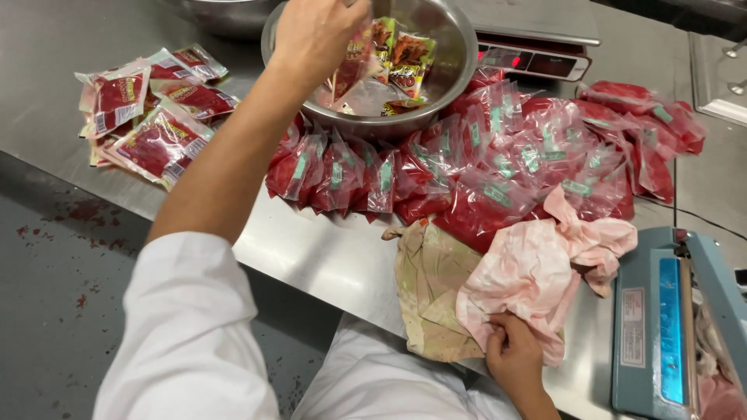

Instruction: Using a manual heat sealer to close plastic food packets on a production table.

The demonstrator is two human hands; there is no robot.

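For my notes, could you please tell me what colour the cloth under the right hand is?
Pale pink cloth, blotchy, seen in the head view.

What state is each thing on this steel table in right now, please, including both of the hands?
Left hand: raised over the bowl, gripping a small packet.
Right hand: pinching the pink cloth's edge.
Steel bowl: upright, holding a few packets.
Pink cloth: crumpled, stained.
Red sachets: heaped beside the bowl.
Labelled packets: piled flat at the table's left.
Scale: switched on, display lit.
Heat sealer: arm lowered.
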